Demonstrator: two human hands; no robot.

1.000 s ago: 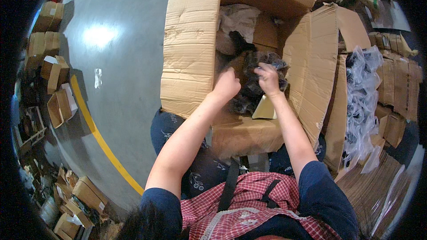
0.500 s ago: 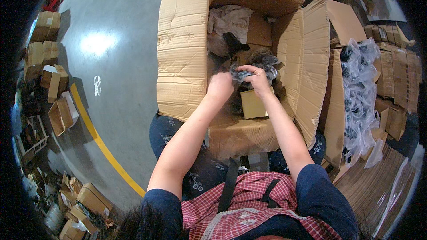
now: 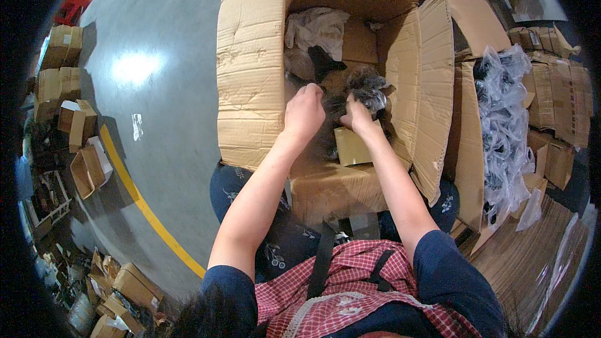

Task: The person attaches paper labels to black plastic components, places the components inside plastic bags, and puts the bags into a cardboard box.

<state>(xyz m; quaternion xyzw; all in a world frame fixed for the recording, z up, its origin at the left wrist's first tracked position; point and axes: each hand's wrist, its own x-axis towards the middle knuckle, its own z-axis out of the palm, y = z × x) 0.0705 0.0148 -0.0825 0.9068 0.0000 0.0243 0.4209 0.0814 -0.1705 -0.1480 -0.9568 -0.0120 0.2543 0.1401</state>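
Note:
In front of me is a large open cardboard box (image 3: 253, 81), and both my hands are inside it. My left hand (image 3: 305, 111) is closed near the box's left wall, its fingertips curled by something small and dark that I cannot make out. My right hand (image 3: 358, 116) is closed against a crumpled clear plastic bag (image 3: 374, 95) with dark contents; its fingertips are partly hidden. Below the right hand lies a small tan cardboard piece (image 3: 352, 146). Farther in, a crumpled whitish plastic bag (image 3: 318, 29) rests against the left wall, above a dark bag (image 3: 300, 64).
At my right stands another carton filled with clear plastic bags (image 3: 501, 125) of dark items. Brown cartons (image 3: 557, 97) are stacked beyond it. Small boxes (image 3: 87, 166) line the far left, past a yellow floor line (image 3: 141, 203).
My right hand has turned and drawn slightly nearer, its fingers now pointing down at the bag. My left hand has raised its fingers a little. The bag no longer stretches toward the left hand.

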